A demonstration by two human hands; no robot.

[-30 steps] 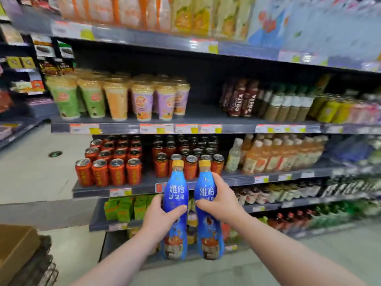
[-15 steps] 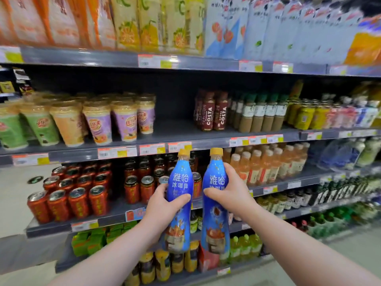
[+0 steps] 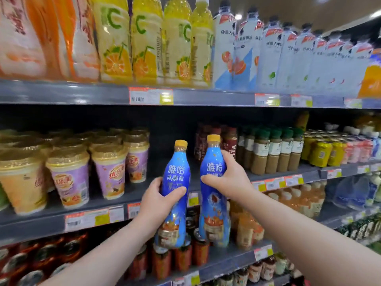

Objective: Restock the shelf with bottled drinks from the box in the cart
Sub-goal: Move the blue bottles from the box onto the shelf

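I hold two blue bottled drinks with yellow caps upright in front of the shelves. My left hand (image 3: 159,198) grips the left blue bottle (image 3: 175,174) around its middle. My right hand (image 3: 228,180) grips the right blue bottle (image 3: 213,207) just below its shoulder. Both bottles hang in the air before a dark bare gap on the middle shelf (image 3: 169,162), between the purple cups (image 3: 110,172) and the dark brown coffee bottles (image 3: 228,141). The box and the cart are out of view.
The top shelf (image 3: 82,93) carries tall orange, yellow and white-blue bottles. Green-capped coffee bottles (image 3: 276,149) and yellow cans (image 3: 321,149) fill the middle shelf to the right. Orange cans (image 3: 181,256) and amber bottles (image 3: 247,226) stand on the shelf below.
Both hands have lifted the two blue bottles from the level of the can shelf up to the middle shelf. My view has moved closer and tilted upward.
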